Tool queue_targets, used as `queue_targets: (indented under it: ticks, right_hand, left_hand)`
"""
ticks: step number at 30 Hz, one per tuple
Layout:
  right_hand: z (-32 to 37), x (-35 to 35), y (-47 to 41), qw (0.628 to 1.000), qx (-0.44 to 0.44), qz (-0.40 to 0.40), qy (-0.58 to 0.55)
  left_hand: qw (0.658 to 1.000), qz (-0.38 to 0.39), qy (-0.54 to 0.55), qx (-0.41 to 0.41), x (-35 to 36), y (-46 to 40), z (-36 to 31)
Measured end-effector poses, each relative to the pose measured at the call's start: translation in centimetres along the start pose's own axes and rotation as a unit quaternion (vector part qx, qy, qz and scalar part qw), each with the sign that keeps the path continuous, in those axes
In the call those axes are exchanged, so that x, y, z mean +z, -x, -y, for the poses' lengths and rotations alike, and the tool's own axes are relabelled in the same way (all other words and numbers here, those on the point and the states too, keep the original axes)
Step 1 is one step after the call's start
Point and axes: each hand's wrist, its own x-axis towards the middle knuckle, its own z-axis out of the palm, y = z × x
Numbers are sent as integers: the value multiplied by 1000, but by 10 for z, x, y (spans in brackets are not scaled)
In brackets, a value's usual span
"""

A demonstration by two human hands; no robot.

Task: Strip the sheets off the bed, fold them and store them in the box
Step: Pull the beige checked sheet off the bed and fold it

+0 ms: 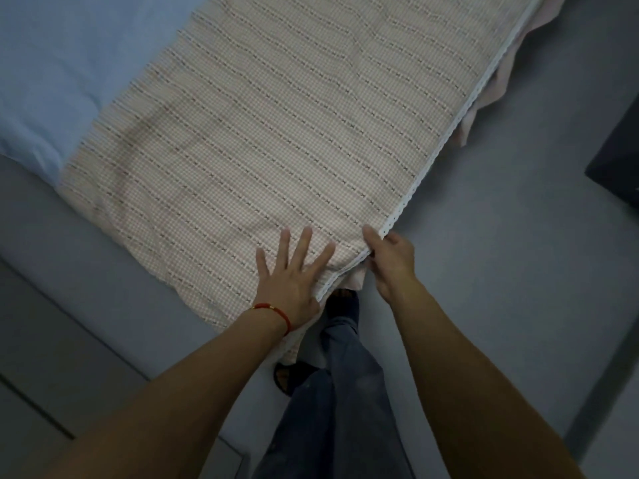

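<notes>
Sheet [262, 133], pink-beige check with white lace edging, lies across the bed. Left hand [290, 281] presses it flat, fingers spread; right hand [390, 261] fingers pinch its trimmed corner.

The sheet [276, 133] is pale pink-beige check with dotted brownish stripes and a white trim [460, 122]. At ten o'clock lies light blue bedding [62, 70]. The floor [501, 271] is grey; a red bracelet [276, 312] circles the left wrist.

Left hand [294, 285] flattens sheet [262, 133]; right hand [390, 261] pinches corner.
</notes>
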Motion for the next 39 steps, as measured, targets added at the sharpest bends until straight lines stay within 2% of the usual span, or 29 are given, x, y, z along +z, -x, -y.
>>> queue_targets:
  ticks: [8,14,20,24,27,31,33,36,39]
  right_hand:
    - [-68,18,63,995,67,57,-43]
    - [-71,25,73,993,48,84,-64]
    - [-88,30,78,993,107,38,-29]
    - [-104,39,81,995,93,-19,-13]
    - [-115,47,84,995,77,-67,-6]
    - [-119,69,107,987,6,-151,48]
    - [-120,75,117,974,-17,-208,91]
    - [-128,86,130,963,-38,-233,132]
    - [-136,91,144,956,-27,-264,124]
  left_hand:
    - [999,42,-4,25,-16,6,7]
    - [997,33,39,51,-37,13,45]
    - [988,-73,100,-89,-67,0,130]
    - [960,-168,129,-184,-99,-20,206]
    - [935,-220,95,-260,-124,-30,260]
    - [932,-122,162,-299,-146,-40,322]
    - [937,-92,195,-275,-152,-40,343]
    - [937,-68,233,-251,-155,-37,365]
    - [939,-22,262,-223,-151,-34,394]
